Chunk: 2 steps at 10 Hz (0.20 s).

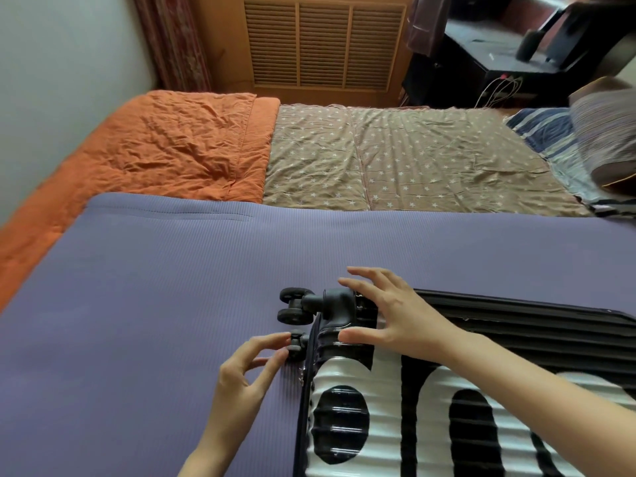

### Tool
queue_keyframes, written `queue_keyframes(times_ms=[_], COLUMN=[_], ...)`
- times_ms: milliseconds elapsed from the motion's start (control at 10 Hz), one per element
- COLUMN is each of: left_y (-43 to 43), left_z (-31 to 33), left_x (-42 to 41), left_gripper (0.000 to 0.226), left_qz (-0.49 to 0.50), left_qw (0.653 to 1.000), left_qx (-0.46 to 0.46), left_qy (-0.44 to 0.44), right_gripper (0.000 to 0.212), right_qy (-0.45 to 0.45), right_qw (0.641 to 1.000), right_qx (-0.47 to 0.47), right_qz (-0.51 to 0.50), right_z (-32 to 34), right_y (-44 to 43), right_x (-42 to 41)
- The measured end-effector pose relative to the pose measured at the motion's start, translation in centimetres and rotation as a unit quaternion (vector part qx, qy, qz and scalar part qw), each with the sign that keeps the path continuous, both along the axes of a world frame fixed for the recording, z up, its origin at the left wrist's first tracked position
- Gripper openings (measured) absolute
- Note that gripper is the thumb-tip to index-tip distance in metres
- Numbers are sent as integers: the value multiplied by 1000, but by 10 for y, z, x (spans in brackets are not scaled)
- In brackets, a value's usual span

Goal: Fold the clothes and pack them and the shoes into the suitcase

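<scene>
A ribbed black-and-white hard-shell suitcase [430, 401] lies closed on its side on the purple mat [155, 304], its black wheels [292, 306] pointing left. My right hand [389, 315] is spread over the suitcase's wheel-end corner, fingers straight, thumb on the shell. My left hand [247, 370] reaches to the left edge of the case, its fingertips at a small lower wheel [296, 344] near the zipper. No clothes or shoes are in view.
An orange quilt [165, 146] and a brown star-print sheet [413, 160] lie beyond the mat. A striped blanket and pillow [592, 139] sit at far right. A slatted wooden panel [323, 46] and dark furniture [499, 53] stand at the back.
</scene>
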<state>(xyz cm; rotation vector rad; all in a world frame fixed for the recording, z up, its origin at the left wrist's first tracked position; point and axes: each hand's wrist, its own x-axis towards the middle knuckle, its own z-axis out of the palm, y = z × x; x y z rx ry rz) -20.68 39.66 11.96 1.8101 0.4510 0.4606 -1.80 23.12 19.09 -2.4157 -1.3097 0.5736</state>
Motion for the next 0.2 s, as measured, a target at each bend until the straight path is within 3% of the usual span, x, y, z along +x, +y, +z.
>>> queue_keyframes(times_ms=[200], left_y=[-40], left_z=[74], left_x=[36], left_gripper=[19], left_qz=[10], left_qw=[998], left_qx=[35], left_qy=[-47], right_gripper=[65], right_qy=[87], right_qw=[990], right_qx=[101], right_qz=[-44], right_z=[35], right_y=[-45], right_x=[-2])
